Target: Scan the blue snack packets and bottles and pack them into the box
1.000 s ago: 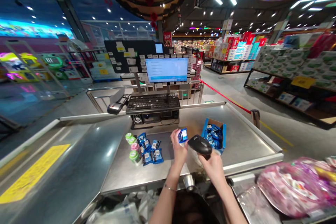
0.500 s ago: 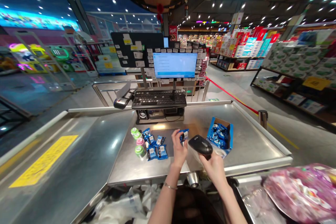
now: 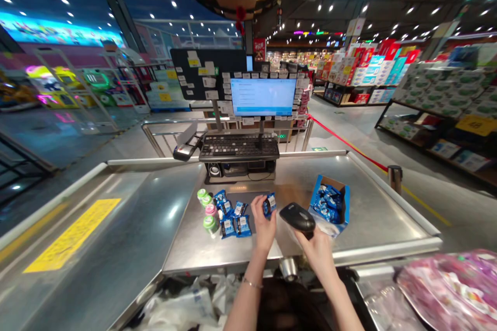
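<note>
My left hand point(image 3: 264, 225) pinches a small blue snack packet point(image 3: 269, 204) above the metal counter, its pale label turned toward the scanner. In my right hand point(image 3: 319, 248) is a black barcode scanner point(image 3: 297, 218), its head pointing left at the packet, a short gap between them. Left of my left hand, several blue packets point(image 3: 235, 223) lie on the counter next to a row of small round tubs, green point(image 3: 210, 224) and pink point(image 3: 210, 210). An open blue box point(image 3: 345, 207) filled with like packets stands beyond my right hand.
A keyboard point(image 3: 239, 147) sits on a stand behind the packets, below a lit monitor point(image 3: 264, 97). At its left is a card terminal point(image 3: 188, 144). Pink plastic packages point(image 3: 454, 289) lie at the lower right, white bags point(image 3: 190, 305) under the counter's front edge.
The packet in my left hand has tipped more upright, its label facing the scanner more. The scanner stays nearly where it was. The whole view has shifted slightly.
</note>
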The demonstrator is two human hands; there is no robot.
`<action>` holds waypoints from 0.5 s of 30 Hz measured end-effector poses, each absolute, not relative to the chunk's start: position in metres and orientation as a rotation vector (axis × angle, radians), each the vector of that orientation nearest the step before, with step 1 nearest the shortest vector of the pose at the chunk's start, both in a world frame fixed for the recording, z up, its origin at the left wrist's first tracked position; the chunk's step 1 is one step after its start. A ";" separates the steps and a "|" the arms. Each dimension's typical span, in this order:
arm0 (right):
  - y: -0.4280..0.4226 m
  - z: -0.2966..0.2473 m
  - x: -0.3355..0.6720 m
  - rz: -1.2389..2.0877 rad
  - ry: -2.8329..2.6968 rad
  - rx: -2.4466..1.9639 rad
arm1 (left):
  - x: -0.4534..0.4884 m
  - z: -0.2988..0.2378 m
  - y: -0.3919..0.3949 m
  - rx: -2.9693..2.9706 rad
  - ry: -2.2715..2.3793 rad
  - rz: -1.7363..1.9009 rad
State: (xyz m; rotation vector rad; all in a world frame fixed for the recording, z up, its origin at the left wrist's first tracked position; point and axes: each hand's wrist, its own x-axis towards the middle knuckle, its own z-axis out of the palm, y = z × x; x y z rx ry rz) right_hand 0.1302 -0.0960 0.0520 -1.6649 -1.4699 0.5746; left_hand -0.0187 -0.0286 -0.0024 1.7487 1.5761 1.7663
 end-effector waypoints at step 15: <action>-0.084 0.023 0.105 0.807 -1.324 -1.564 | -0.098 -0.051 -0.025 1.601 2.619 1.047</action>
